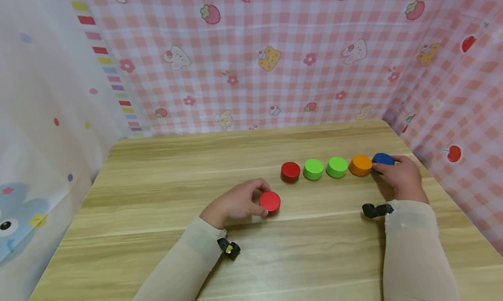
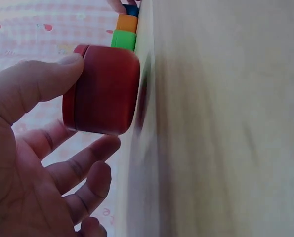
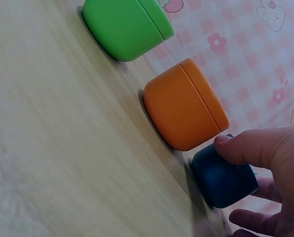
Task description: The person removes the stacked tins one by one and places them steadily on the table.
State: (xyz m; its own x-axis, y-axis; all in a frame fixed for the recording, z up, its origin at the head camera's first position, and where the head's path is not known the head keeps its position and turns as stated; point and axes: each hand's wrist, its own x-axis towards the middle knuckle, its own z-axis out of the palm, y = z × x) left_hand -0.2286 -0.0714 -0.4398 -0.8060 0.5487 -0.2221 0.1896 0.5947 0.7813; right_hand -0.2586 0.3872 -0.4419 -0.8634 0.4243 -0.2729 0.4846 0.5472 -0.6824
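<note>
The red disc (image 1: 270,201) sits on the worktop (image 1: 157,196) near the middle, at about seven o'clock from the row of discs, and the left hand (image 1: 235,203) pinches it between thumb and fingers; the left wrist view shows the thumb (image 2: 43,81) on its rim and fingers curled beneath. At the row's far end, at three o'clock, the right hand (image 1: 398,174) holds the blue disc (image 1: 383,159), thumb pressed on its top edge, just beside the orange disc (image 1: 360,165). Then come two green discs (image 1: 325,168) and a darker red disc (image 1: 290,171), all in one line and near to touching. To handle the red disc well, I'd judge a grip low on its side wall would keep it flat, and the blue one should be steadied without nudging the orange neighbour. Pink checked cloth (image 1: 275,52) hangs behind.
</note>
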